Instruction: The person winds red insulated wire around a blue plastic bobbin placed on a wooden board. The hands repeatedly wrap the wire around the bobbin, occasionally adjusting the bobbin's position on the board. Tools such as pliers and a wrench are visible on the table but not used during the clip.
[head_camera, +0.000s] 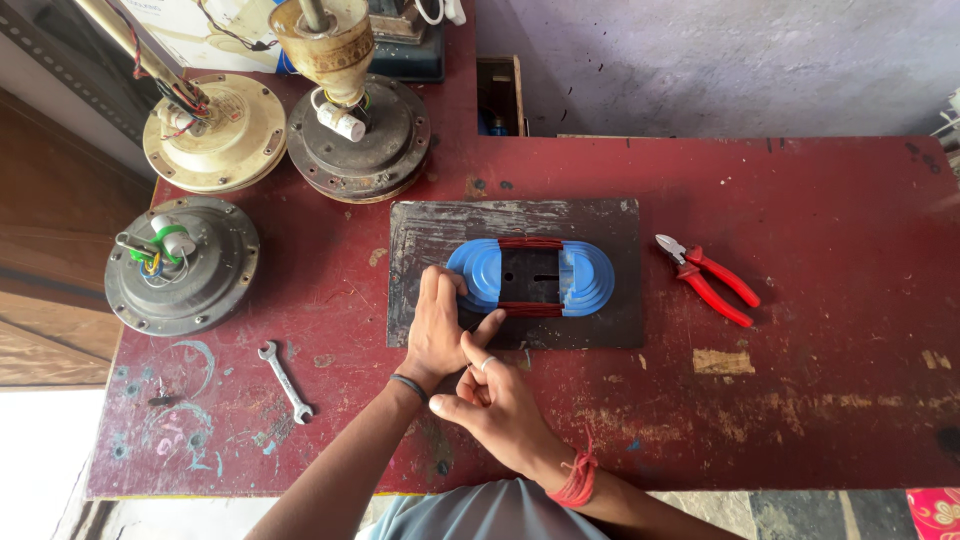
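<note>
A blue stepped winding former (530, 275) with reddish copper wire wound around it lies on a dark metal plate (610, 220) on the red table (820, 390). My left hand (440, 325) rests flat on the plate, fingers touching the former's left end. Just below and right of it, my right hand (495, 400) has its fingers pinched together with a ring on one finger; whether it holds a thin wire I cannot tell.
Red-handled cutting pliers (712, 279) lie right of the plate. A small spanner (285, 380) lies at the lower left. Three ceiling fan motors (180, 262) (215, 130) (358, 135) stand at the table's left and back. A wall runs behind.
</note>
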